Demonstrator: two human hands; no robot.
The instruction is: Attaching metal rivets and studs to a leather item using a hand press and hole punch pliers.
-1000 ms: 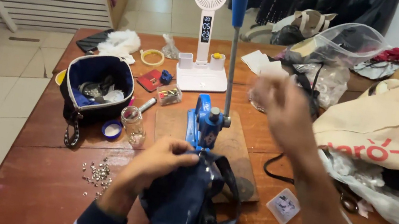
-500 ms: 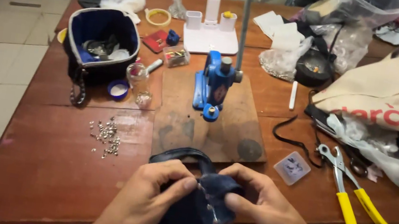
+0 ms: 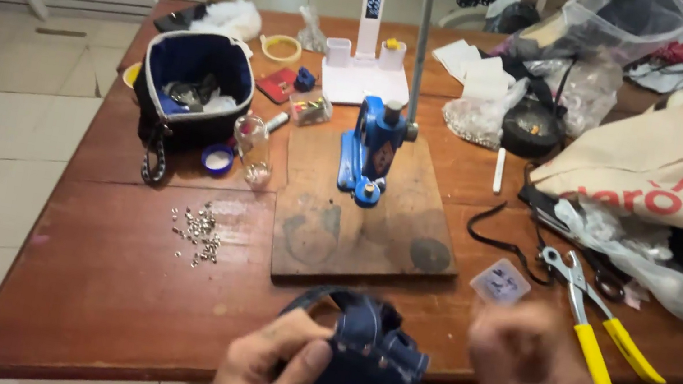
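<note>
A small home craft workshop for fitting rivets to fabric. At 12 o'clock a blue hand press (image 3: 372, 156) stands on a wooden board (image 3: 359, 222) on a cluttered table (image 3: 109, 274). Loose rivets (image 3: 198, 235) lie at 9 o'clock, punch pliers (image 3: 599, 324) at 3 o'clock.

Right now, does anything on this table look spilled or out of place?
Yes: small silver studs lie scattered loose on the wooden table, left of the press board, beside an open glass jar.
</note>
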